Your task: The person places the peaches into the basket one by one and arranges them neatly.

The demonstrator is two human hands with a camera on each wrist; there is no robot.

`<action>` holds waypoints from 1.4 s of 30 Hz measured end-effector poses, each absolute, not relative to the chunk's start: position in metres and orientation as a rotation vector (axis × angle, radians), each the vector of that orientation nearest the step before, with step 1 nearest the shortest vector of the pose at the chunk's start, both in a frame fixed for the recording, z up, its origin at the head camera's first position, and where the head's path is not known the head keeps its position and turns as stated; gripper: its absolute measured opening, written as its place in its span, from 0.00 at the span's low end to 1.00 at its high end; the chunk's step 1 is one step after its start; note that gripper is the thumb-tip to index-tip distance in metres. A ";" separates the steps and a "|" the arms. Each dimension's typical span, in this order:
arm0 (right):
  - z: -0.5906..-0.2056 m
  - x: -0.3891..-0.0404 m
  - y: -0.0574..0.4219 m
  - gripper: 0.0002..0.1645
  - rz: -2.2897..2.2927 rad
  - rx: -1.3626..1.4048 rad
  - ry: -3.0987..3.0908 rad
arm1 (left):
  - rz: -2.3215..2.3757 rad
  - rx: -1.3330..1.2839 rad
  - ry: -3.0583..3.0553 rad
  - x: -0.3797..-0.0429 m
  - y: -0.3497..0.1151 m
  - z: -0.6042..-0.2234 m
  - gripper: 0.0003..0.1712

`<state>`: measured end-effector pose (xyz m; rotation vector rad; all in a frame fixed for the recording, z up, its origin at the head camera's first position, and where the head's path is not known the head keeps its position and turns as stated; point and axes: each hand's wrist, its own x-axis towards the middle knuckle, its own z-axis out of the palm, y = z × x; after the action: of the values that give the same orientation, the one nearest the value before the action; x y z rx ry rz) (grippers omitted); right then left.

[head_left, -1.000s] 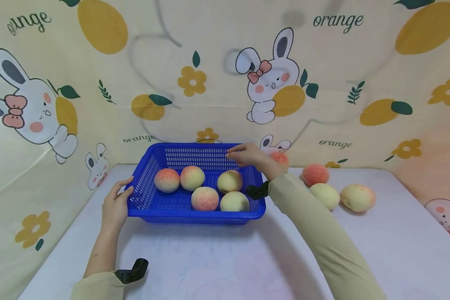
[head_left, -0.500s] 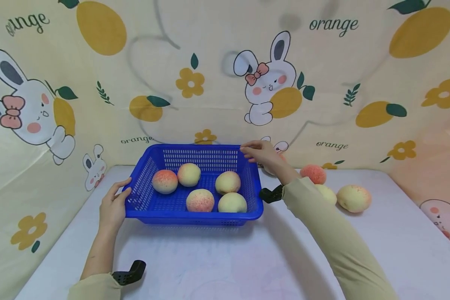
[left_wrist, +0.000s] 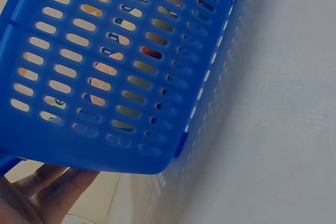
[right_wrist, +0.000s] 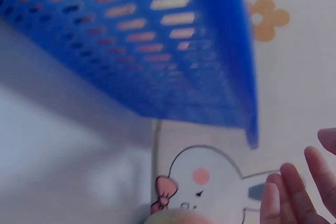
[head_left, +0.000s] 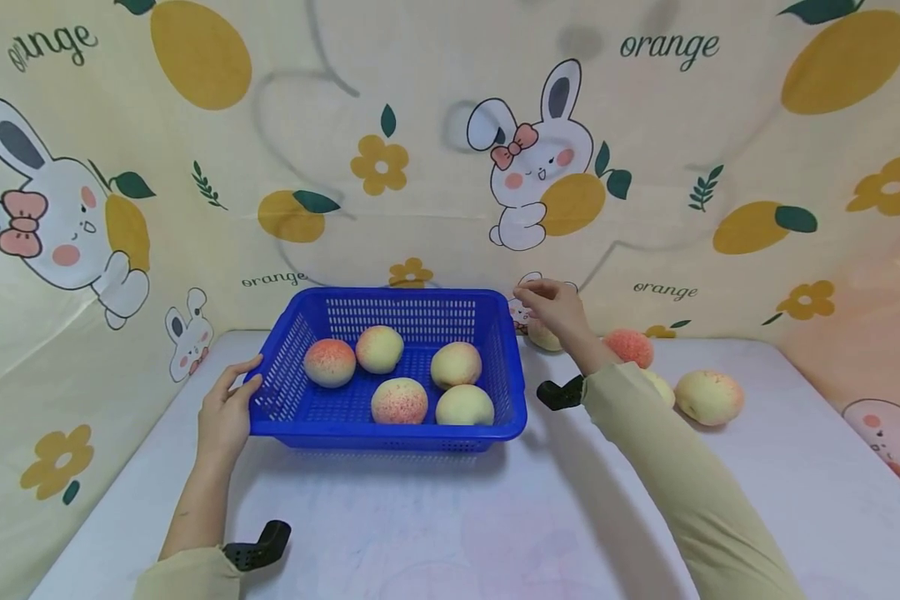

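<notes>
A blue slotted plastic basket (head_left: pixel 390 432) holds several peaches (head_left: pixel 399 402), pale yellow to red. My left hand (head_left: pixel 223 417) grips the basket's left rim; in the left wrist view its fingers (left_wrist: pixel 68 184) lie against the basket's end under the rim. My right hand (head_left: pixel 558 310) is in the air just right of the basket's far right corner, holding nothing. In the right wrist view its fingers (right_wrist: pixel 294 187) are loosely extended, apart from the basket wall (right_wrist: pixel 199 103). Below that hand, a peach (head_left: pixel 543 336) sits on the table behind the basket, partly hidden by the hand.
To the right on the white table (head_left: pixel 390 517) lie a red peach (head_left: pixel 630 347), a yellow-pink peach (head_left: pixel 709 397) and a pale peach (head_left: pixel 662 388) mostly behind my right sleeve. A printed cloth (head_left: pixel 435 167) with rabbits and oranges hangs behind the table.
My right hand has moved from above the basket's far right part to the right, out past its rim. The left hand stays on the rim, and the peaches inside have shifted slightly.
</notes>
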<state>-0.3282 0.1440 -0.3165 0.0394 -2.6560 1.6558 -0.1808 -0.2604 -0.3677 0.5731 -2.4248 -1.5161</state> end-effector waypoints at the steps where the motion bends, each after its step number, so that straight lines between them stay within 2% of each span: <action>1: -0.318 -0.329 0.146 0.24 1.649 0.014 -2.649 | -1.514 0.572 -2.426 -0.181 -0.260 -0.368 0.25; 17: -0.346 -0.338 0.166 0.22 1.562 -0.230 -2.521 | -1.522 0.582 -2.422 -0.181 -0.261 -0.367 0.25; 32: -0.370 -0.342 0.176 0.26 1.516 -0.261 -2.493 | -1.534 0.595 -2.413 -0.181 -0.261 -0.368 0.25; 42: -0.379 -0.346 0.176 0.35 1.555 -0.294 -2.499 | -1.544 0.585 -2.420 -0.181 -0.261 -0.368 0.25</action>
<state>-0.3461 0.1756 -0.3795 -0.2942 -2.4990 1.5551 -0.1810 -0.2606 -0.3678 0.5847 -2.4203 -1.5445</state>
